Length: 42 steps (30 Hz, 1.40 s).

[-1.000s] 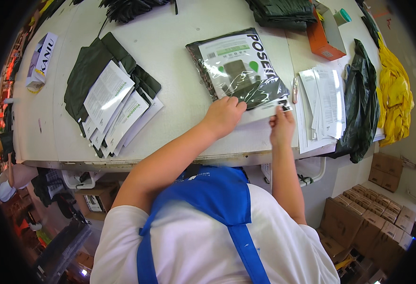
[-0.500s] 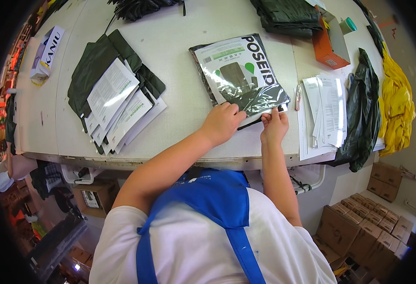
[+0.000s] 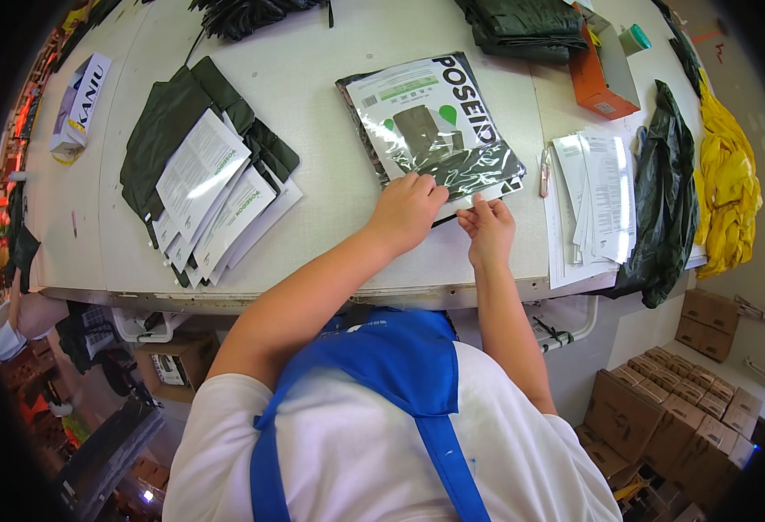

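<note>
1. Counter: bears the package.
2. Clear-film package: lies flat before you, printed face up.
3. Your left hand: fingers curled over its lower edge; grip pressure cannot be told.
4. Your right hand: grip pinching that edge. Step, seemingly: tidying the opening; next calls for steady left, light right.

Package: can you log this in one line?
left hand: on package; right hand: at its near edge; orange box: right of package
</note>
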Each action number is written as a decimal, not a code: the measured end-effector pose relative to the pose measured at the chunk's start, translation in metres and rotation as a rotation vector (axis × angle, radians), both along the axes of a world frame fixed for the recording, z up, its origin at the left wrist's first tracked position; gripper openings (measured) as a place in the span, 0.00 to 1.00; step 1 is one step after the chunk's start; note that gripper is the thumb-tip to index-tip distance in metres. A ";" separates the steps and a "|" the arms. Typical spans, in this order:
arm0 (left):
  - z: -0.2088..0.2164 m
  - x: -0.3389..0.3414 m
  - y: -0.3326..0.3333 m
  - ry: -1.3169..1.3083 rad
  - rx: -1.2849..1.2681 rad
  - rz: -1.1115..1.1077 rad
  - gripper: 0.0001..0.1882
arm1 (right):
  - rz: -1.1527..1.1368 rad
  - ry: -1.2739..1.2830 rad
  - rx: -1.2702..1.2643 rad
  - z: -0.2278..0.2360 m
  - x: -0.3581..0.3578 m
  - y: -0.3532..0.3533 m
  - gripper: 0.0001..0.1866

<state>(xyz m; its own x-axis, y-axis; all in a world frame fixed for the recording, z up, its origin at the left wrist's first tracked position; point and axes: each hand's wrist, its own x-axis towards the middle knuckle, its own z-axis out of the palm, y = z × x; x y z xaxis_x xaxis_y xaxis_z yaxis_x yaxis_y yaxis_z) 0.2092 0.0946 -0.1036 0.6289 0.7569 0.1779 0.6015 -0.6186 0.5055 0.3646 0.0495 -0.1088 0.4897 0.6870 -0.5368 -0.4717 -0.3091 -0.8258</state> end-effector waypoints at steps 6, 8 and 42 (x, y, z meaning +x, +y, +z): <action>-0.004 -0.004 0.005 0.033 0.039 -0.064 0.15 | -0.034 0.051 0.011 -0.006 -0.009 0.011 0.05; 0.009 -0.002 -0.002 0.038 0.120 0.025 0.26 | 0.015 -0.022 0.050 -0.015 0.013 0.006 0.07; -0.022 -0.071 -0.004 -0.363 -1.298 0.453 0.28 | 0.972 -1.033 -0.048 0.002 -0.019 0.057 0.30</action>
<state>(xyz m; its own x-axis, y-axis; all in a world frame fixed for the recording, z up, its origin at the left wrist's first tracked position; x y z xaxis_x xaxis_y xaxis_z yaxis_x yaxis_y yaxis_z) 0.1384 0.0909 -0.1257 0.3622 0.6255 -0.6911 0.3353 0.6043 0.7227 0.3458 0.1060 -0.1066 0.0203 0.9638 -0.2660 0.7419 -0.1929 -0.6422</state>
